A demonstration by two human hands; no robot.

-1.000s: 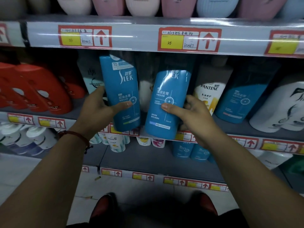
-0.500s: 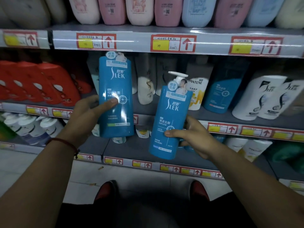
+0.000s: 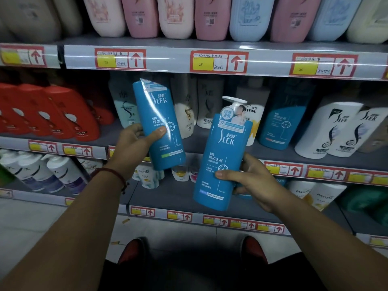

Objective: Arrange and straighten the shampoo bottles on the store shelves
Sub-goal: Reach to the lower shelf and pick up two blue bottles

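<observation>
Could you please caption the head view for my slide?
Left hand grips a tilted blue Slek bottle, right hand a pump-top Slek bottle, before stocked shelves.

Left arm: bare, stretched up from the lower left.
Left hand: curled round a blue bottle, thumb across its front, fingers behind.
Right arm: bare, reaching in from the lower right.
Right hand: lower than the left, gripping a second blue bottle, thumb on its front.
</observation>
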